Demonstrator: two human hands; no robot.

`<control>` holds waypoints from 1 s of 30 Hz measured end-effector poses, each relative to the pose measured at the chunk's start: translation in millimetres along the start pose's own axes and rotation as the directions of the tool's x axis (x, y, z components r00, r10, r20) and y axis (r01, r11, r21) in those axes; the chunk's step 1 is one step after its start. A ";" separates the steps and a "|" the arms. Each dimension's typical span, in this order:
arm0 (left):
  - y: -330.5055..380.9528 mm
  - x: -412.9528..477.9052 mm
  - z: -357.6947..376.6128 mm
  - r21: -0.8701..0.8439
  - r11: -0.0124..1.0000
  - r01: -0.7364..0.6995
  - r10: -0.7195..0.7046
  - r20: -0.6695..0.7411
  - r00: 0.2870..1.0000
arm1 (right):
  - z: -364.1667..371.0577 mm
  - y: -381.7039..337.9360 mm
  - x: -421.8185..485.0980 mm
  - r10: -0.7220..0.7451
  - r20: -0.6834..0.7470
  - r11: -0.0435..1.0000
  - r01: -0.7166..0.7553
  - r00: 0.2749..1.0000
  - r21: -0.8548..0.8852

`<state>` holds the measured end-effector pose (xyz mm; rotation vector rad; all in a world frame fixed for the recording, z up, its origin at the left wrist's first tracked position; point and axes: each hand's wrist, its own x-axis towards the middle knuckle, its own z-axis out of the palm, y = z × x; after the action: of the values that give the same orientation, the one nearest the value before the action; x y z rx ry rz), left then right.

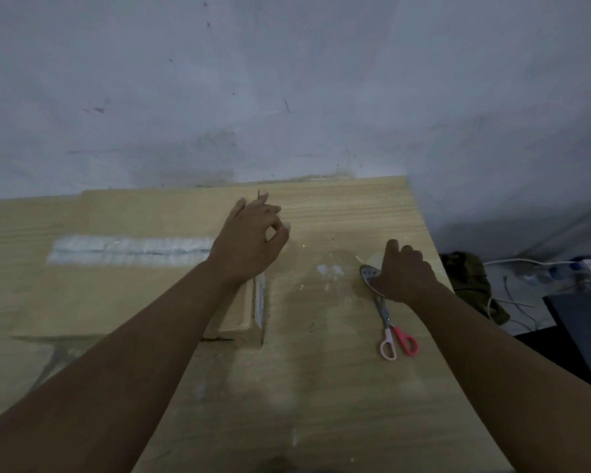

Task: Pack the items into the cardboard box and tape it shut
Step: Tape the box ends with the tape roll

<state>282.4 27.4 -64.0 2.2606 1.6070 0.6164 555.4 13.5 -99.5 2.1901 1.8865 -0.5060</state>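
The cardboard box (116,295) lay closed on the surface (321,387), left of centre, with a clear tape strip (130,249) along its seam. The left hand (249,240) was over its right end, thumb and forefinger tips meeting (whether they pinched anything, I could not tell). The right hand (403,274) curled its fingers over the tape roll (368,272), near the scissors (394,336) and well apart from the box.
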 end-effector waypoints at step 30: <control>-28.0 -63.8 -15.3 0.251 0.967 0.036 -0.070 0.129 0.989 | 64.2 -160.9 -89.5 -0.230 -0.021 0.454 0.126 0.973 0.882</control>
<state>233.8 -23.7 -75.0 2.3641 1.7531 0.2496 378.1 -66.4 -113.4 2.3482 2.0394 -2.0124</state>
